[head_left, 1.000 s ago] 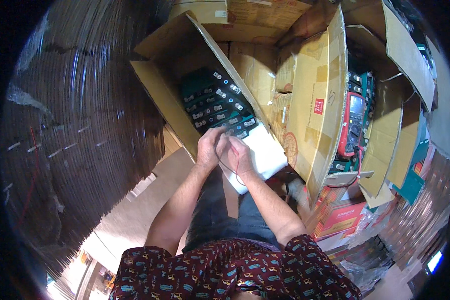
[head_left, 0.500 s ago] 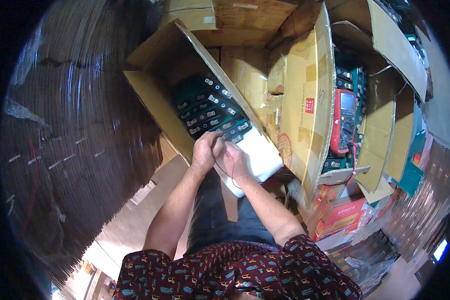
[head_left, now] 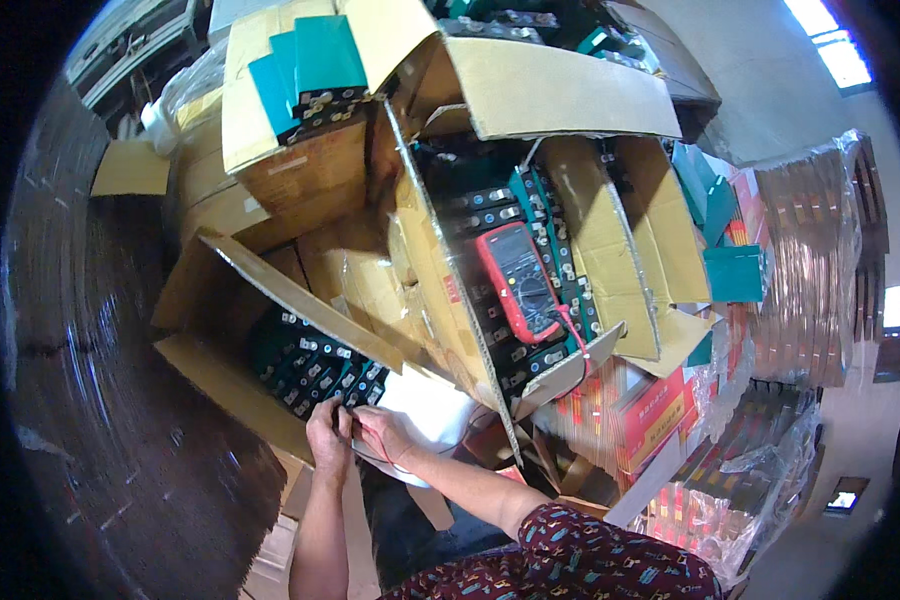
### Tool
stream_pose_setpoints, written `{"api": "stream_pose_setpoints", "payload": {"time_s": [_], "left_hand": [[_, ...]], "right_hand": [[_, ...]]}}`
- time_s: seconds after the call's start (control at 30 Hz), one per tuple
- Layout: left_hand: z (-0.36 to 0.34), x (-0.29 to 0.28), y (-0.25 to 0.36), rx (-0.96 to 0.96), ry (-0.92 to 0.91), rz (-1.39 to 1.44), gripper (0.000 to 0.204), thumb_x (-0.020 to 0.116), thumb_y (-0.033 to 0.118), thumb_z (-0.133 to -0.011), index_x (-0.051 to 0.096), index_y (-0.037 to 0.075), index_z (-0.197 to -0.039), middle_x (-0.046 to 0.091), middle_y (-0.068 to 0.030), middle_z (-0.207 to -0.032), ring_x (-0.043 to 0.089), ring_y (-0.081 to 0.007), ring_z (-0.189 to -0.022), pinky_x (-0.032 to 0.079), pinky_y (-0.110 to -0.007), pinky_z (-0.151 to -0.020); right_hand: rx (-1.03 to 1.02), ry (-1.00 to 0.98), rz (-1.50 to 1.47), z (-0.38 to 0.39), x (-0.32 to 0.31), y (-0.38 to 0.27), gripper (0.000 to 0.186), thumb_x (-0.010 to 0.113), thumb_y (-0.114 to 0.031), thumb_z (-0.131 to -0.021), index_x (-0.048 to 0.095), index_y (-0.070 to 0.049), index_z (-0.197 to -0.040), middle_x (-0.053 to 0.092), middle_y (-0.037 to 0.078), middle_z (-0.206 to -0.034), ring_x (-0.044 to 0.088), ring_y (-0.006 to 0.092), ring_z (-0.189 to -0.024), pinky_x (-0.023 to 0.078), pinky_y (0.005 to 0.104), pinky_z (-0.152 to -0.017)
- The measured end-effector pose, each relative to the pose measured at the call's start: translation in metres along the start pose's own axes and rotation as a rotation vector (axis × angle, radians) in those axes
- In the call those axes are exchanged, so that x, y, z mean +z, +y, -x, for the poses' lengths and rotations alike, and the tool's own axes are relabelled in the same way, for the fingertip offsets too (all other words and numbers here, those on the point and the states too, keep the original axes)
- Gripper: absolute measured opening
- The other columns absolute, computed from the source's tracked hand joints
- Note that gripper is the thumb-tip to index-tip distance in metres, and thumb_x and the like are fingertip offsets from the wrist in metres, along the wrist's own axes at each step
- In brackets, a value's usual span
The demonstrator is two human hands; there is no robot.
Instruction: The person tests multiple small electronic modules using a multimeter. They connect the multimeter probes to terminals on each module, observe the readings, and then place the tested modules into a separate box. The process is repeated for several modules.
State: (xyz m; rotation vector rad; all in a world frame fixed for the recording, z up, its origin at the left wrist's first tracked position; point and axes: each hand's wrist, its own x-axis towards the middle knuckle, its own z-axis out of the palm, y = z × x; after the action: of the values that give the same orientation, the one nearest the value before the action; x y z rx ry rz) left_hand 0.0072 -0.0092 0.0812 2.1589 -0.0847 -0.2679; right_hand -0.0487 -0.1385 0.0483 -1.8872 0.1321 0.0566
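Note:
At the near end of a long open carton, my left hand (head_left: 330,438) and my right hand (head_left: 382,436) are close together with curled fingers. My left hand grips a dark, slim test probe, mostly covered by the fingers. A thin red test lead (head_left: 372,450) loops around my right hand, which is closed on a probe largely hidden from sight. Just beyond my fingertips stand several dark batteries (head_left: 315,365) with metal terminals. White foam (head_left: 425,408) lies beside my right hand. A red multimeter (head_left: 520,283) rests on batteries in the carton to the right, with a red lead running off it.
The carton's cardboard wall (head_left: 300,305) rises beside the batteries. Green-cased batteries (head_left: 328,62) sit on a box at the far left. Stacked wrapped sheets (head_left: 120,400) fill the left side. A red box (head_left: 655,420) and plastic-wrapped stacks (head_left: 730,480) stand at right.
My view has swung to the right, so the multimeter's carton sits nearer the middle and the hands appear lower left. Both hands are still together at the batteries' near end.

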Motion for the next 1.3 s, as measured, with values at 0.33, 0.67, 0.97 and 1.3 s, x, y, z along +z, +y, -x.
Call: {"api": "stream_pose_setpoints", "payload": {"time_s": [0.33, 0.67, 0.97, 1.3], "left_hand": [[0.001, 0.008, -0.020, -0.054, -0.040, 0.003, 0.023, 0.063, 0.009, -0.093, 0.071, -0.003, -0.112, 0.070, -0.0226, -0.098, 0.069, -0.0393, -0.090, 0.056, -0.044, -0.083], [0.001, 0.007, -0.015, 0.000, -0.010, -0.016, 0.027, 0.064, 0.007, -0.091, 0.071, -0.003, -0.115, 0.070, -0.0217, -0.097, 0.069, -0.0379, -0.089, 0.056, -0.043, -0.082], [0.004, 0.008, -0.023, 0.020, 0.025, -0.028, 0.026, 0.065, 0.011, -0.093, 0.071, -0.001, -0.116, 0.070, -0.0212, -0.099, 0.070, -0.0388, -0.093, 0.056, -0.044, -0.084], [0.008, 0.003, -0.020, 0.038, -0.019, -0.005, 0.026, 0.065, 0.013, -0.097, 0.069, 0.003, -0.120, 0.070, -0.0204, -0.109, 0.068, -0.0405, -0.103, 0.056, -0.044, -0.089]], "right_hand": [[-0.027, 0.032, -0.011, 0.001, 0.002, 0.006, 0.010, 0.070, -0.006, -0.092, 0.067, -0.002, -0.101, 0.069, 0.017, -0.093, 0.068, 0.0378, -0.086, 0.055, 0.0424, -0.075], [0.025, 0.007, 0.005, 0.000, -0.005, -0.006, 0.012, 0.070, -0.004, -0.092, 0.067, -0.002, -0.104, 0.069, 0.017, -0.096, 0.068, 0.0384, -0.088, 0.055, 0.0426, -0.076], [0.000, 0.016, 0.031, 0.000, -0.002, -0.005, 0.007, 0.069, -0.003, -0.093, 0.066, -0.003, -0.100, 0.068, 0.016, -0.091, 0.069, 0.0323, -0.082, 0.054, 0.0400, -0.072], [0.000, 0.013, 0.055, 0.004, 0.009, 0.025, 0.024, 0.062, -0.002, -0.093, 0.071, -0.001, -0.115, 0.073, 0.022, -0.104, 0.071, 0.0418, -0.097, 0.057, 0.0427, -0.083]]}}
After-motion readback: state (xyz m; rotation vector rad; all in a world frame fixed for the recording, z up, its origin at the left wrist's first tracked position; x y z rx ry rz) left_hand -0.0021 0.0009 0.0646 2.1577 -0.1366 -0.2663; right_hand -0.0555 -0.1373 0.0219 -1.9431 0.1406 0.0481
